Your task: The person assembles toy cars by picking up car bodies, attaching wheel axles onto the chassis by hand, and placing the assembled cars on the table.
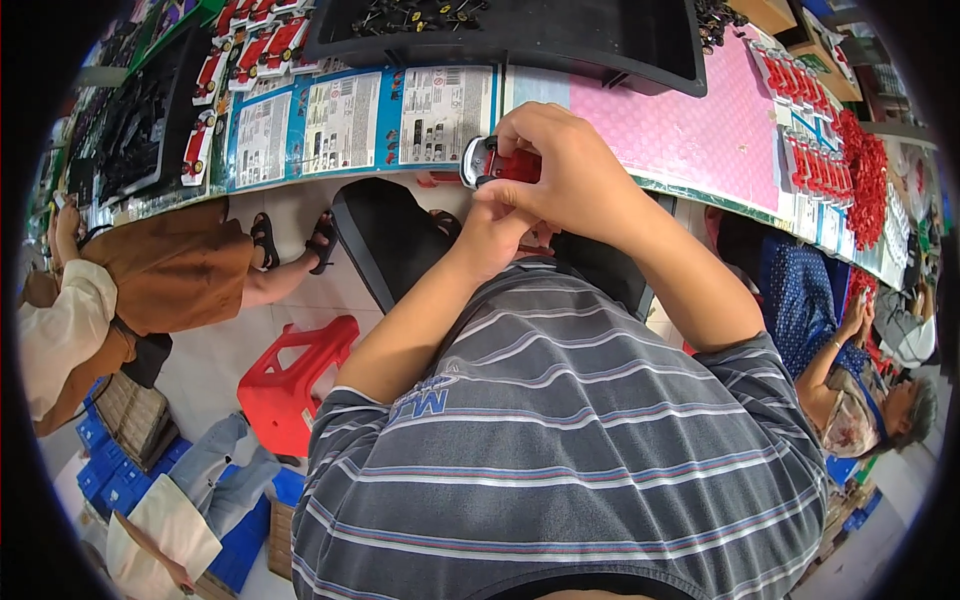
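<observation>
We see the small red-and-silver toy vehicle (518, 163) between the right thumb and fingers, over the near edge of the table (700, 196). The right hand (575, 175) is clamped on it, thumb on the near side, forefinger on the far side. The left hand (492, 235) sits just below the right thumb; its fingertips are mostly hidden, so we cannot tell whether they pinch the toy.

Our main worry is a drop: if the right pinch loosens or one side is pressed harder, the toy could twist out past the edge to the floor (215, 365) below the fingers. Too hard a squeeze could also shift a small part we cannot see under the fingertips.

The rounded silver end points left, away from the right palm; we cannot tell whether it is front or back. The long axis seems to run sideways, from that end toward the palm.
</observation>
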A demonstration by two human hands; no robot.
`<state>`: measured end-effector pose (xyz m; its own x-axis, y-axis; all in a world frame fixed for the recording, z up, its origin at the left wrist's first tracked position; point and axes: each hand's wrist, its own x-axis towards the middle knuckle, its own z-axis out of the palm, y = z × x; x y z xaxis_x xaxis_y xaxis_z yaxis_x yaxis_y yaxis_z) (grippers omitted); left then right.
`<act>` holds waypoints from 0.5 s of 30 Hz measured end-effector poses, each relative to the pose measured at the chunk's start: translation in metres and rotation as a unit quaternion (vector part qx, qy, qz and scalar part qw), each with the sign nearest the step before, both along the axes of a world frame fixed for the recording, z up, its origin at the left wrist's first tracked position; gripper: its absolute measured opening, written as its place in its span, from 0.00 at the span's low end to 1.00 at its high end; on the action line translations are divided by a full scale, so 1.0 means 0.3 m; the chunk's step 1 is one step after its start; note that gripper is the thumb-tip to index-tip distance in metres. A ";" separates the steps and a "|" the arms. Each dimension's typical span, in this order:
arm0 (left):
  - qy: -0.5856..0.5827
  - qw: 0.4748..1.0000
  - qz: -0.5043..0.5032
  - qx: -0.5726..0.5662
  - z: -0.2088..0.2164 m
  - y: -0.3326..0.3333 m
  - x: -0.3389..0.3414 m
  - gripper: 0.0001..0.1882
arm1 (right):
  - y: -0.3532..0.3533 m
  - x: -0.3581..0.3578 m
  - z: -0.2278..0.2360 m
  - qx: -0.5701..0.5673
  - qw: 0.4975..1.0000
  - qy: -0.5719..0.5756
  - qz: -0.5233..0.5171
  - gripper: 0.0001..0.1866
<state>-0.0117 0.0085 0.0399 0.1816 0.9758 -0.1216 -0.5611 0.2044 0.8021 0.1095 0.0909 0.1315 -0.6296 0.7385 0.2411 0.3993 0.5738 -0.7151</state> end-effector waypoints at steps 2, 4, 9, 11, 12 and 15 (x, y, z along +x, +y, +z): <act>0.016 0.999 -0.040 -0.031 -0.028 -0.013 -0.014 0.07 | 0.002 -0.003 -0.005 0.018 0.999 -0.008 0.029 0.19; 0.027 0.999 -0.035 -0.002 -0.062 -0.020 -0.036 0.08 | -0.002 -0.001 -0.004 0.012 0.998 0.029 0.047 0.20; -0.052 0.987 0.151 0.003 0.036 -0.033 -0.103 0.22 | 0.031 0.107 0.028 -0.015 0.998 0.063 0.007 0.13; -0.053 0.985 0.166 0.004 0.019 -0.028 -0.235 0.22 | 0.049 0.178 -0.024 -0.023 0.994 0.082 -0.066 0.10; -0.029 0.979 0.201 -0.008 0.039 -0.018 -0.298 0.21 | 0.052 0.220 -0.041 -0.032 0.991 0.079 -0.104 0.10; 0.085 0.960 0.265 -0.042 0.051 0.040 -0.557 0.19 | 0.100 0.371 -0.161 0.061 0.975 0.011 -0.213 0.08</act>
